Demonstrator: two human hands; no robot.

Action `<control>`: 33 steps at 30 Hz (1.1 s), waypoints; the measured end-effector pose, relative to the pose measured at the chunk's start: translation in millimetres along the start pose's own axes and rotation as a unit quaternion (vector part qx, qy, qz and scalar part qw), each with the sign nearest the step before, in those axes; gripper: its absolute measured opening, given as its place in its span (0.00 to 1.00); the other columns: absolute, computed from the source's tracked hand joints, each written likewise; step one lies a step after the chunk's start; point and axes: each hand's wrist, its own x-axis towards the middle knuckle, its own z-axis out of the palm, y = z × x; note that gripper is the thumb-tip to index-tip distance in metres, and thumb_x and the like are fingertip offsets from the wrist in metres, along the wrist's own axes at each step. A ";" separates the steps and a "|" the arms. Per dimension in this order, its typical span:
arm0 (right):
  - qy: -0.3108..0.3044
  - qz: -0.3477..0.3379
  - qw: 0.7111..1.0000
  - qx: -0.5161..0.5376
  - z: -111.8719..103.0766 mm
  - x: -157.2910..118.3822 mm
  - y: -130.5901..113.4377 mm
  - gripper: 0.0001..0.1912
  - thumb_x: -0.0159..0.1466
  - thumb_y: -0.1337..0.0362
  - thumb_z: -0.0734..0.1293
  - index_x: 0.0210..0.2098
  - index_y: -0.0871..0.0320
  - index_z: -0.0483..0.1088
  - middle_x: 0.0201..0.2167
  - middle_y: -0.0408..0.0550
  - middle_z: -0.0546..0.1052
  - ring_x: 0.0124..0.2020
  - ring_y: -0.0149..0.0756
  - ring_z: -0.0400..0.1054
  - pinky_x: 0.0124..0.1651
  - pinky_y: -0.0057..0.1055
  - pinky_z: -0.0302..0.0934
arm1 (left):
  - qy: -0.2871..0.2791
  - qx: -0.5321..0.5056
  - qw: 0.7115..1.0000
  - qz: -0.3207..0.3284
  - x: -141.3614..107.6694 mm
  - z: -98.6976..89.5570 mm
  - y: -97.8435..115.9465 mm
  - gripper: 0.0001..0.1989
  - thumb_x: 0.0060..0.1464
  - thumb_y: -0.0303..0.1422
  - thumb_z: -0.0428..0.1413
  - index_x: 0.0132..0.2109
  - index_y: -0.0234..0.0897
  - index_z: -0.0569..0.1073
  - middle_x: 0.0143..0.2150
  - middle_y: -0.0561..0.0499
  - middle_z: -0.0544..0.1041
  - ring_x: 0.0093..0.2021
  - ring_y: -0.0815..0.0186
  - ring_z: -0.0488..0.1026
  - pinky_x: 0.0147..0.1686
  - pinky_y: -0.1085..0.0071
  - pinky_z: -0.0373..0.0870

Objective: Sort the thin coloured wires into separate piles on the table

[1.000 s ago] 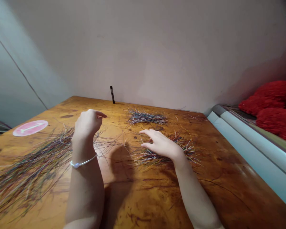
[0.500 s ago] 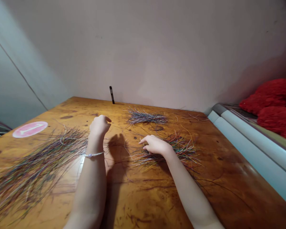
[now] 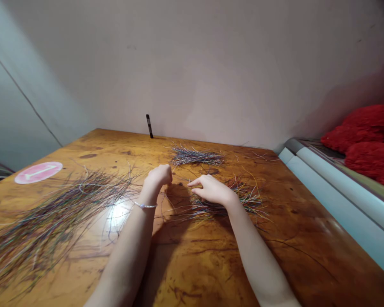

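Note:
My left hand (image 3: pixel 158 177), with a beaded bracelet at its wrist, is over the wooden table (image 3: pixel 192 264) between the wire piles. Its fingers are curled down and closed; anything in them is too small to make out. To its right, my right hand (image 3: pixel 213 189) hovers at the multicoloured wire pile (image 3: pixel 248 200), thumb and forefinger apart, pointing left. A long bundle of thin coloured wires (image 3: pixel 60 213) lies on the left. Farther back is a smaller bundle of bluish and white wires (image 3: pixel 196 156).
A black marker (image 3: pixel 149 126) stands upright at the table's back edge. A pink oval sticker (image 3: pixel 38 172) is at the left. Beyond the right edge are a pale blue-grey panel (image 3: pixel 339 200) and red fluffy material (image 3: pixel 371 140). A wall rises behind.
My left hand has moved right and slightly nearer, away from the left bundle and towards my right hand. My right hand has risen slightly, its forefinger and thumb still apart.

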 end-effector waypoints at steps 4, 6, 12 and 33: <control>0.001 0.007 1.000 0.002 -1.4 -1.0 1.8 0.19 0.58 0.71 0.60 0.47 0.59 0.75 0.19 0.45 0.78 0.23 0.35 0.73 0.36 0.28 0.65 | -0.035 0.022 0.999 -0.007 -0.4 5.0 8.2 0.10 0.37 0.21 0.63 0.31 0.35 0.78 0.33 0.44 0.80 0.37 0.59 0.77 0.35 0.71 0.70; -0.001 0.010 1.000 0.003 -1.7 -1.4 1.9 0.19 0.58 0.72 0.60 0.45 0.59 0.76 0.13 0.43 0.75 0.21 0.34 0.72 0.34 0.27 0.65 | -0.049 0.029 0.998 -0.012 0.3 8.2 10.2 0.08 0.43 0.24 0.63 0.34 0.34 0.77 0.35 0.46 0.79 0.38 0.61 0.76 0.37 0.69 0.71; 0.038 -0.005 0.999 0.004 -7.4 -4.7 -1.1 0.17 0.59 0.70 0.61 0.43 0.59 0.77 0.16 0.44 0.77 0.24 0.36 0.73 0.34 0.28 0.64 | -0.037 0.011 0.999 0.022 7.8 15.0 8.0 0.06 0.54 0.30 0.58 0.38 0.32 0.75 0.37 0.48 0.77 0.38 0.64 0.75 0.39 0.65 0.72; 0.310 -0.117 0.931 0.153 -21.4 -16.0 -16.7 0.07 0.60 0.66 0.65 0.35 0.56 0.76 0.31 0.42 0.80 0.27 0.29 0.71 0.32 0.27 0.65 | 0.197 -0.398 0.840 0.312 -64.4 -44.0 36.3 0.08 0.50 0.34 0.58 0.34 0.32 0.73 0.30 0.48 0.76 0.30 0.70 0.73 0.31 0.75 0.71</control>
